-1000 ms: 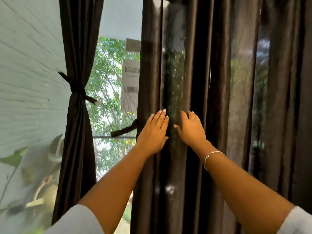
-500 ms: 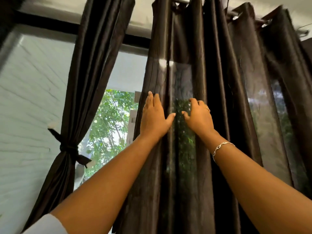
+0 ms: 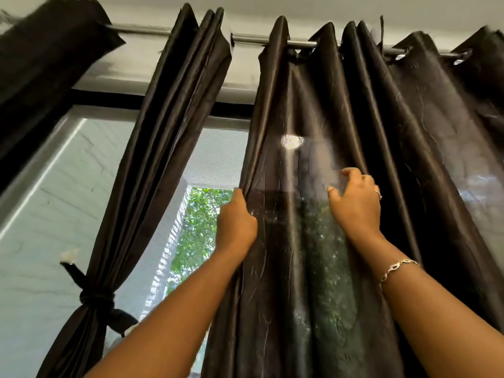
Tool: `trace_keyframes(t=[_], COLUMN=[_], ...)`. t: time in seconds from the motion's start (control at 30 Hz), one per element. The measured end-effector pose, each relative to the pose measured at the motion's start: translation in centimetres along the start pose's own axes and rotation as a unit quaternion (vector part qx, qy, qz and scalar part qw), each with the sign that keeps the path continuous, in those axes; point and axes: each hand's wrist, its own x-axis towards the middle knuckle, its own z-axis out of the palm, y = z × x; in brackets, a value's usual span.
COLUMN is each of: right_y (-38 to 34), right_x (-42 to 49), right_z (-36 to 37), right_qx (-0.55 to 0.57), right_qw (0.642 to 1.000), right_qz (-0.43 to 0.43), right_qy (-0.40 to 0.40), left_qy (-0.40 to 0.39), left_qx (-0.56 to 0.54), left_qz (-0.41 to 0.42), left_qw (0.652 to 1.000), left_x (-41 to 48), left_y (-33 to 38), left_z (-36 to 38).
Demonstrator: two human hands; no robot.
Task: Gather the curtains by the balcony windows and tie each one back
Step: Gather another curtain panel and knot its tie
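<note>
Left hand (image 3: 236, 222) grips curtain (image 3: 409, 132) edge; right hand (image 3: 354, 205) seemingly pinches folds. Tugging could unseat the rod (image 3: 246, 39) at twelve o'clock.

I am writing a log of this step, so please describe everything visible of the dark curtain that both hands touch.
The curtain is dark brown, glossy, creased and partly see-through fabric, untied, hanging in vertical folds from eyelets on a grey rod. The left hand grips its left edge; the right hand curls its fingers into a fold further right.

Dark brown loose curtain (image 3: 300, 268) hanging in folds at centre, tied curtain (image 3: 163, 145) to its left, knotted low
</note>
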Motion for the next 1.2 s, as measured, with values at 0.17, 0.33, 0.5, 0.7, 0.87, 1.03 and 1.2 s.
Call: trace_keyframes(t=[0.17,0.33,0.5,0.7,0.87,1.03,1.2], right_y=[-0.4,-2.2,-5.7,-9.1,-9.7,-9.1,-9.4], right_x=[0.7,0.5,-0.4,-1.0,-0.5,0.6,1.5], right_z=[0.7,2.5,4.9,6.9,6.8,5.5,4.3], right_qx=[-0.001,-0.016,0.018,0.049,0.082,0.135,0.182], right_qw=[0.999,0.998,0.998,0.998,0.996,0.989,0.980], right_qz=[0.030,0.047,0.062,0.031,0.033,0.050,0.070], right_qy=[0.029,0.025,-0.001,-0.020,-0.009,0.019,-0.040], left_qy=[0.008,0.035,0.074,0.081,0.061,0.019,0.002], left_qx=[0.014,0.076,0.158,0.156,0.084,0.019,-0.010], left_qz=[-0.014,0.007,-0.021,-0.011,0.064,0.065,0.044], left_qw=[1.000,0.996,0.984,0.984,0.993,0.998,0.999], left_x=[3.1,7.0,9.9,9.3,8.1,6.8,6.1], left_y=[-4.4,-7.1,-10.7,-14.3,-10.8,-8.4,-6.7], left_z=[-3.6,-9.6,-16.8,-20.9,-19.1,-16.1,-13.1])
